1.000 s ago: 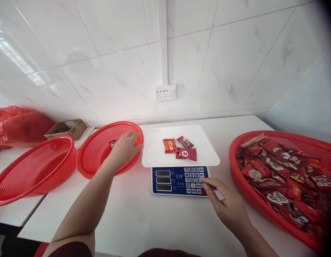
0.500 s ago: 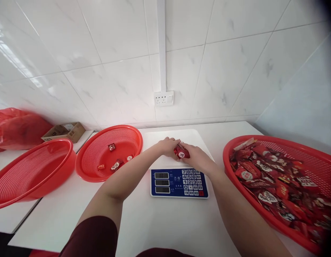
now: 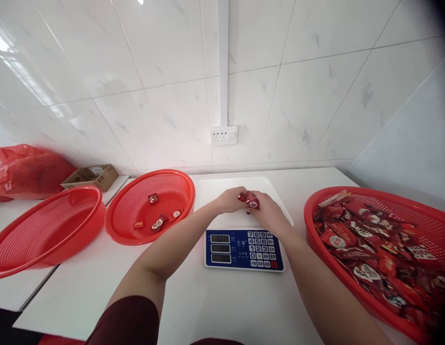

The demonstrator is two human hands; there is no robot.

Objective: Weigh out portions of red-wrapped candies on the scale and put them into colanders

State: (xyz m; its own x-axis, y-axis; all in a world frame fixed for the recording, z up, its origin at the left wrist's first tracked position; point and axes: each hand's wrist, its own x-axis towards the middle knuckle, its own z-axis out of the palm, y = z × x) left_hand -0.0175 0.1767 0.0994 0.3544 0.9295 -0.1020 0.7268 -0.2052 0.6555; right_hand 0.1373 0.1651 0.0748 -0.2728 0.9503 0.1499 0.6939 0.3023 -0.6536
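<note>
Over the white pan of a scale [image 3: 222, 185], both hands meet around red wrapped packets [image 3: 251, 201]. My left hand [image 3: 232, 200] is closed on their left side, its fingertips partly hidden behind them. From the right, my right hand [image 3: 266, 211] wraps round the same packets, one with a pale round label facing up. The scale's blue panel [image 3: 244, 251] with three displays and a keypad faces me. A red basket [image 3: 309, 211] on the right holds many red packets [image 3: 366, 230]. Several packets lie in the red basket [image 3: 136, 191] left of the scale.
Another red basket [image 3: 64, 211] stands at the far left, with a cardboard box [image 3: 106, 177] and a red plastic bag [image 3: 31, 170] behind it. A socket [image 3: 224, 135] is on the tiled wall behind the scale.
The packets between my hands have turned and shifted slightly, and now show smaller between my fingers. The view has moved a little, and the top display reads differently.
</note>
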